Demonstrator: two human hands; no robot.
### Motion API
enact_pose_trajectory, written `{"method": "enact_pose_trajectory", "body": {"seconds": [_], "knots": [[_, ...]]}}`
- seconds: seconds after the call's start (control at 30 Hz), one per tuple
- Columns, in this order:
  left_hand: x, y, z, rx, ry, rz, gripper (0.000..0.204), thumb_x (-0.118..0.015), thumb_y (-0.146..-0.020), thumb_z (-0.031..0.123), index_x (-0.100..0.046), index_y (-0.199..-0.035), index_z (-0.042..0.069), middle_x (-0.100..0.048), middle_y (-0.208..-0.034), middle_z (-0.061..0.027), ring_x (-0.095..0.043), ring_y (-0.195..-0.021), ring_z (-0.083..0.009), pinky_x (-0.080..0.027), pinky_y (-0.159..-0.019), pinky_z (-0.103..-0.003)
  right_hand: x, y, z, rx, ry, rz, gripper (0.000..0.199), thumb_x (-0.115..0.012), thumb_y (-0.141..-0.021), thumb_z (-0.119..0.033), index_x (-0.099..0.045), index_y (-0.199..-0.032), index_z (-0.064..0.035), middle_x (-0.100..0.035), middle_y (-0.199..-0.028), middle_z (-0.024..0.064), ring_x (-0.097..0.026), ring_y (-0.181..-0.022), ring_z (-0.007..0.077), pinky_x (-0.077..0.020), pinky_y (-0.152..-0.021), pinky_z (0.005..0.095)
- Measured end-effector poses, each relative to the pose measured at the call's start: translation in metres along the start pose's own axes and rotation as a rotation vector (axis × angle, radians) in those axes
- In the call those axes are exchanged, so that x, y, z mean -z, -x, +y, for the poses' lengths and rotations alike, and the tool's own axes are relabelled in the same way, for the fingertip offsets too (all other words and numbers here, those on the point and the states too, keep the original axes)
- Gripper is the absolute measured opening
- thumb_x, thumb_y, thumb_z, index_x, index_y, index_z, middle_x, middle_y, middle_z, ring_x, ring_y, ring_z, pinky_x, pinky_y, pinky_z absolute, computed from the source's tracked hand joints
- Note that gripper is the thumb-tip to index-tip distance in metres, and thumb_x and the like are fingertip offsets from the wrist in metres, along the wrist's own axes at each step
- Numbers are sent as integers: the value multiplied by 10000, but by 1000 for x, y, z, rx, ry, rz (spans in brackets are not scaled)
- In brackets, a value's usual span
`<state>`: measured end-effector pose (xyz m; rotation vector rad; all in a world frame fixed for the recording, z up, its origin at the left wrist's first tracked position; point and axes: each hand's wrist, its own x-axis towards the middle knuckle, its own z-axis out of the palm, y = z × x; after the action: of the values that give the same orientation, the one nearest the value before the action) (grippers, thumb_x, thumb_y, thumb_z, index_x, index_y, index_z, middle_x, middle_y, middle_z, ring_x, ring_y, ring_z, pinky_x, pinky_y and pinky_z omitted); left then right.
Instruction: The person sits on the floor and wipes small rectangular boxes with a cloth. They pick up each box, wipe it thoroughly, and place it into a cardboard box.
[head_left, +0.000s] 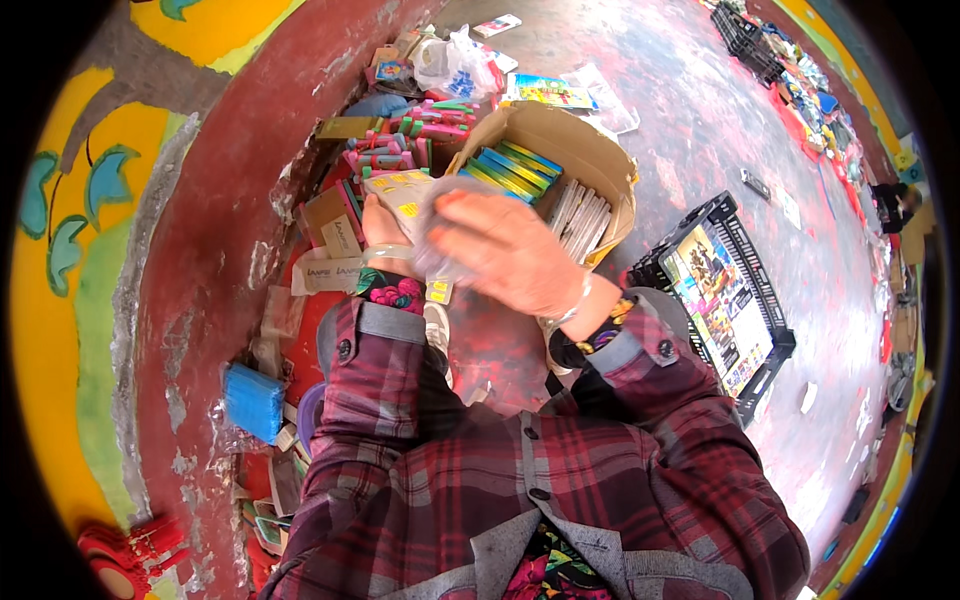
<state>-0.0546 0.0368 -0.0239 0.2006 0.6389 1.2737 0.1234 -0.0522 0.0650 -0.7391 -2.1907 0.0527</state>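
My left hand (383,228) is closed on the edge of a pale packet with yellow marks (408,192). My right hand (520,255) crosses in front of it, smeared by motion. Under its fingers is a blurred, greyish-mauve rounded thing (432,257), whose kind I cannot make out. It covers part of the packet and the left fingers. Just beyond the hands stands an open cardboard box (615,165). Blue, green and yellow slim packs (515,170) fill its left part, and whitish slim packs (580,220) stand in its right part.
Pink and green packs (390,145) and small brown cartons (330,222) are piled along the red wall. A white plastic bag (455,62) lies behind them. On the right, a black plastic crate (775,345) carries a colourful printed sheet. A blue pack (252,402) sits lower left.
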Motion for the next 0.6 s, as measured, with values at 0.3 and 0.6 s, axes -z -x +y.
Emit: {"method": "enact_pose_trajectory", "body": {"seconds": [0.3, 0.6], "knots": [[-12, 9, 2, 73, -89, -336, 706, -289, -894, 536, -320, -1400, 44, -467, -1304, -244, -500, -1148, -424, -394, -986, -533, -19, 6, 10, 112, 21, -56, 440, -605, -759, -170, -560, -1197, -157, -564, -1142, 81, -558, -1085, 268, -452, -924, 391], [-18, 6, 25, -5, 99, -263, 632, -208, -928, 431, -344, -1392, 24, -440, -1342, -240, -464, -1186, -423, -356, -1016, -544, -2, 15, 32, -22, 35, -83, 479, -643, -739, -145, -552, -1207, -95, -583, -1112, 98, -582, -989, 298, -482, -859, 370]]}}
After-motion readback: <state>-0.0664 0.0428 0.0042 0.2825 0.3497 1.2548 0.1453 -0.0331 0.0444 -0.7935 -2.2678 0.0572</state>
